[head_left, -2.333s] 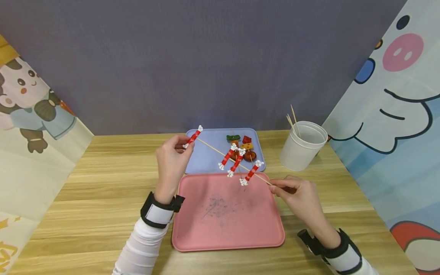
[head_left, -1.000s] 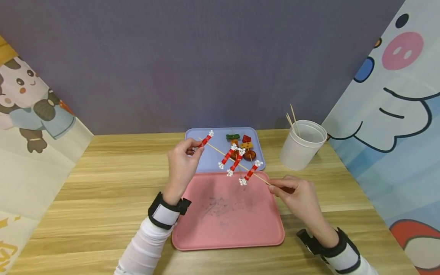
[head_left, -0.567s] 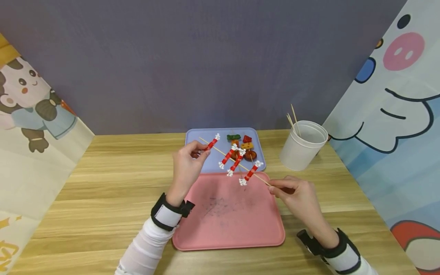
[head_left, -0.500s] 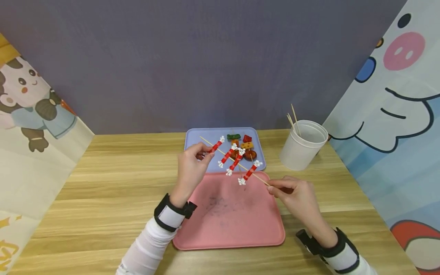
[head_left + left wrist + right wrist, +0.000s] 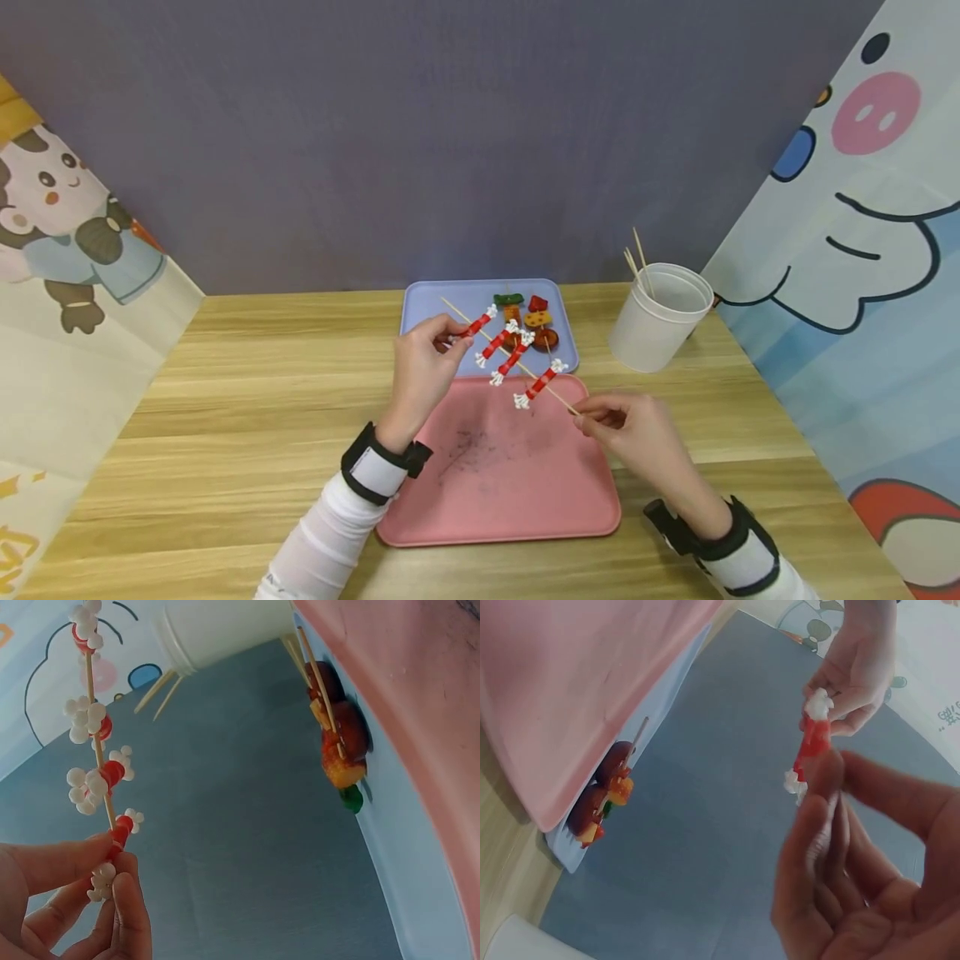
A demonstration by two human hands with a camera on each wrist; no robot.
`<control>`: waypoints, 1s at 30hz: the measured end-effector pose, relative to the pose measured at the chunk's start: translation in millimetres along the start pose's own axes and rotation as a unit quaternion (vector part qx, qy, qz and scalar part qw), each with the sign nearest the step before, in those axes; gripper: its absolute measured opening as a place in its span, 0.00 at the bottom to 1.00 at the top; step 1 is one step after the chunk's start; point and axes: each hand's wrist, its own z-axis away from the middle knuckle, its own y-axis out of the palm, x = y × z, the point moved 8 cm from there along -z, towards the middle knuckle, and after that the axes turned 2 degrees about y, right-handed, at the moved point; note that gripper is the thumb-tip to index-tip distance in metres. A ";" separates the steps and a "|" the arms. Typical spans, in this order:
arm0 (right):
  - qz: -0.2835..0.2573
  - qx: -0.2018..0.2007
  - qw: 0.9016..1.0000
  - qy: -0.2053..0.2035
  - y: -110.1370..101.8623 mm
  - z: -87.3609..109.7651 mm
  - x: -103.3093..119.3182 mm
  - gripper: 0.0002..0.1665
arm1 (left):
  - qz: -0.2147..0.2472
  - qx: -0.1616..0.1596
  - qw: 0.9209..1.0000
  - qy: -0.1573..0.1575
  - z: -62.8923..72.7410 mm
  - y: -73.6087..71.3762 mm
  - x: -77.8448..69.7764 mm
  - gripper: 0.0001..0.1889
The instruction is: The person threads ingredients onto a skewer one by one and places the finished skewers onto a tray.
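My right hand [image 5: 637, 429] pinches the lower end of a thin bamboo skewer [image 5: 562, 402] between thumb and fingers. The skewer slants up to the left over the trays, its tip showing beyond my left hand [image 5: 427, 362]. Three red enoki rolls [image 5: 543, 383] with white knobbly ends sit along it, two close together and one nearer my right hand. My left hand pinches another enoki roll [image 5: 120, 834] further up the skewer, its white ends poking out on both sides of the fingers. In the right wrist view, the nearest roll [image 5: 814, 739] hides most of the skewer.
A pink tray [image 5: 487, 500] lies beneath the hands, with a blue tray [image 5: 427, 296] behind it. Two finished-looking skewers of toy food [image 5: 538, 319] rest on the blue tray. A white bucket [image 5: 652, 325] holding several bamboo sticks [image 5: 640, 258] stands at the right, near the grey back wall.
My left hand has moved right and down along the skewer with its roll, closer to the other rolls. The right hand has shifted slightly left and down.
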 end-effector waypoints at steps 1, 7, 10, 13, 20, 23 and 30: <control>0.003 0.014 1.000 0.004 2.5 -1.0 -0.2 0.06 | -0.003 0.000 1.000 0.000 -0.6 0.5 0.6 0.02; -0.040 0.107 0.993 0.005 30.6 -13.6 1.5 0.07 | -0.020 -0.011 0.999 0.029 -10.6 3.5 6.6 0.02; -0.066 0.130 0.989 0.016 48.4 -23.9 4.5 0.07 | -0.019 -0.035 0.998 0.042 -15.9 -2.0 15.1 0.04; -0.051 0.124 0.990 0.041 62.1 -37.9 6.2 0.08 | -0.028 -0.068 0.997 0.039 -16.8 -15.0 24.6 0.07; -0.033 0.127 0.989 0.074 86.1 -74.9 2.0 0.09 | -0.075 -0.101 0.991 0.037 -5.4 -46.4 40.6 0.06; -0.014 0.129 0.989 0.076 92.5 -87.3 0.3 0.08 | -0.094 -0.104 0.989 0.039 0.9 -58.5 46.9 0.06; 0.014 0.145 0.987 0.064 107.7 -107.3 1.4 0.09 | -0.121 -0.118 0.985 0.044 13.7 -87.3 56.6 0.05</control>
